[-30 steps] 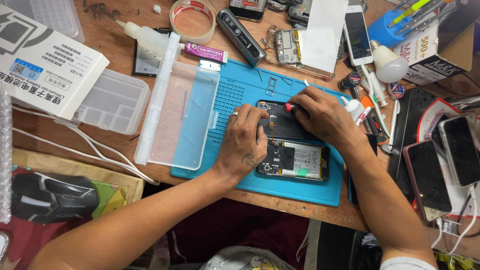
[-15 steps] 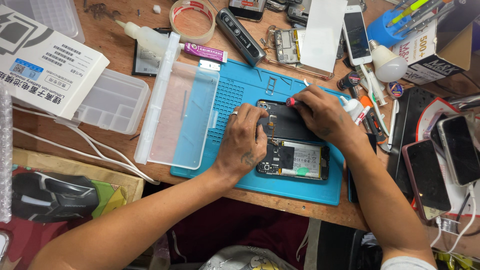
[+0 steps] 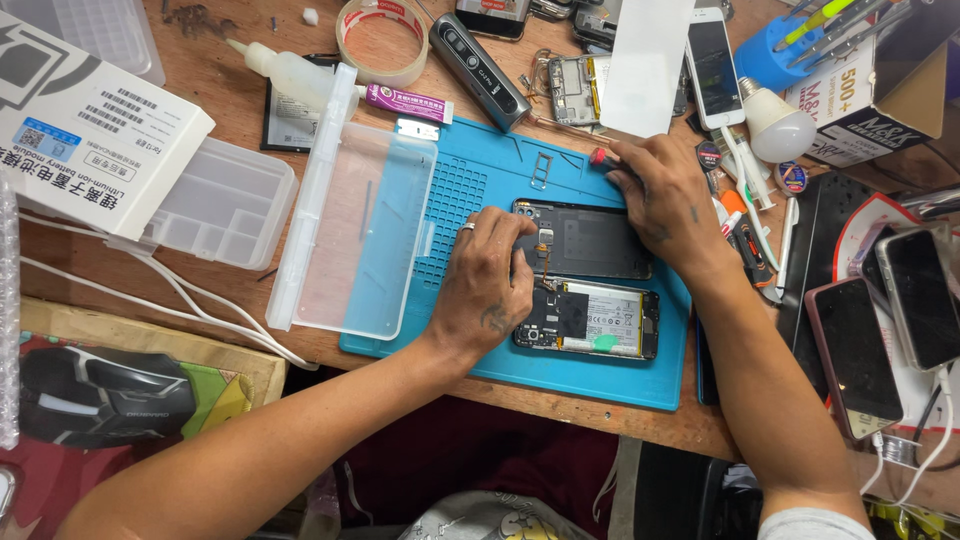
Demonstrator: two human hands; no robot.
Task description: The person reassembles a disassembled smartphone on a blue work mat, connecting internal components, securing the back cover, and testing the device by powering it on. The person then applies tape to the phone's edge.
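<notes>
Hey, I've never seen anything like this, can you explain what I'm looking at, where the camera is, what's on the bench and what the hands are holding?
The camera sits on a person's head and looks down at their own two bare hands. On a wooden bench lies a blue work mat. On it is an opened phone with its insides showing, and beside it a dark back panel. The left hand presses on their left ends. The right hand has a red-tipped tool in its grip. Around them: a clear plastic lid, a tape roll, a light bulb, and other phones.
</notes>
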